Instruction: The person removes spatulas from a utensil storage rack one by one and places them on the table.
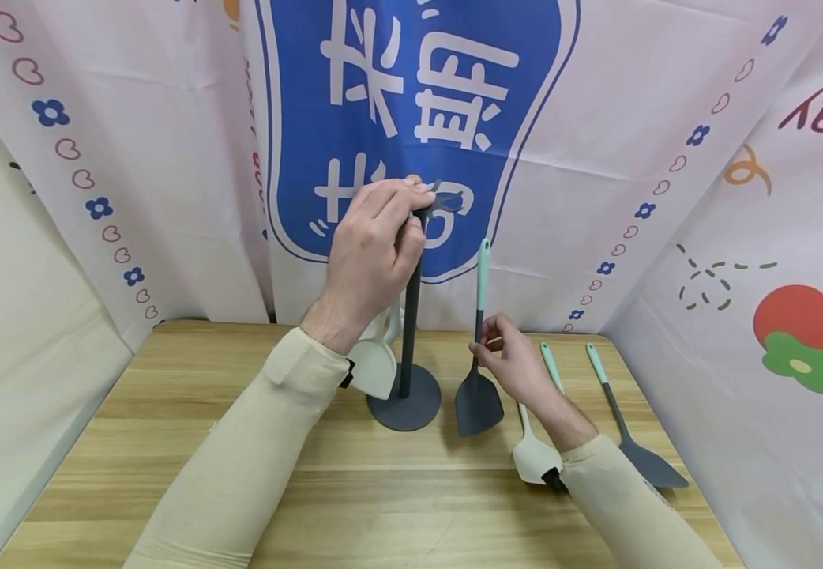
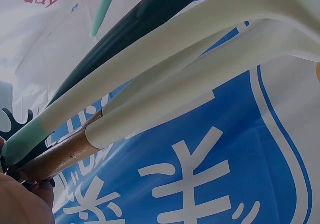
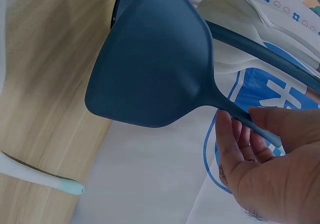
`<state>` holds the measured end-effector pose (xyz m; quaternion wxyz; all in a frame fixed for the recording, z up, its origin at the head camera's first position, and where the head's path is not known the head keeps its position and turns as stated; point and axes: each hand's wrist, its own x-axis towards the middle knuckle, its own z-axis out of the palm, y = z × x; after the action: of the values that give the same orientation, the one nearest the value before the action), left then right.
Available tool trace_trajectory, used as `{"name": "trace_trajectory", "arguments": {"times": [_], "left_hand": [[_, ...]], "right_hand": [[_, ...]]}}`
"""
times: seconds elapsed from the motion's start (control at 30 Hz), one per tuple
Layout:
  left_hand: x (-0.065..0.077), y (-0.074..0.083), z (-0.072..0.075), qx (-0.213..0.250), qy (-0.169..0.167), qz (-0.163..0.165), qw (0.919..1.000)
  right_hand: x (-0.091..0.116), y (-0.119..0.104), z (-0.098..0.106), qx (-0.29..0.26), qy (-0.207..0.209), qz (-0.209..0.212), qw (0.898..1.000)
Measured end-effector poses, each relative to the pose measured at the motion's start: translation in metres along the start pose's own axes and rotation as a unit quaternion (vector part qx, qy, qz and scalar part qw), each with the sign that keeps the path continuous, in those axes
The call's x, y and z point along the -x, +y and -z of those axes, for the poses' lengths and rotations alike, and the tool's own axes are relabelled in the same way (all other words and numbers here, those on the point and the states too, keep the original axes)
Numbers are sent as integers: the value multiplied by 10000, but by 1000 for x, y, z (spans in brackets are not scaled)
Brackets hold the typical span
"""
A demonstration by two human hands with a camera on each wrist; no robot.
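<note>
Utensils (image 1: 374,370) in pale cream hang on the dark stand (image 1: 409,332), and up top I have the left hand (image 1: 374,241) curled around its head, though how firmly, my feed won't quite show. Going right, the right hand (image 1: 520,367) pinches the grey turner (image 1: 479,403) by its shaft, mint handle (image 1: 483,273) up, blade just beside the stand's base (image 1: 404,415). I'd call this the hanging step; next, it seems, that handle's hole wants lifting level with a bare hook (image 1: 449,203). Farther right, a white turner (image 1: 535,458) and a second grey turner (image 1: 651,465) lie on the table (image 1: 411,506).
</note>
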<state>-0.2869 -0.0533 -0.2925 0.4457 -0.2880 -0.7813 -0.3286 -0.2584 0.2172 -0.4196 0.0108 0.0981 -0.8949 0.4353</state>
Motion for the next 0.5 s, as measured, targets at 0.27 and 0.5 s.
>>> {"name": "trace_trajectory", "arguments": {"times": [0.27, 0.5], "left_hand": [[0, 0, 0, -3, 7, -32, 10000], [-1, 0, -1, 8, 37, -101, 9999]], "right_hand": [[7, 3, -3, 87, -134, -16, 9999], [12, 7, -6, 49, -254, -69, 9996]]}}
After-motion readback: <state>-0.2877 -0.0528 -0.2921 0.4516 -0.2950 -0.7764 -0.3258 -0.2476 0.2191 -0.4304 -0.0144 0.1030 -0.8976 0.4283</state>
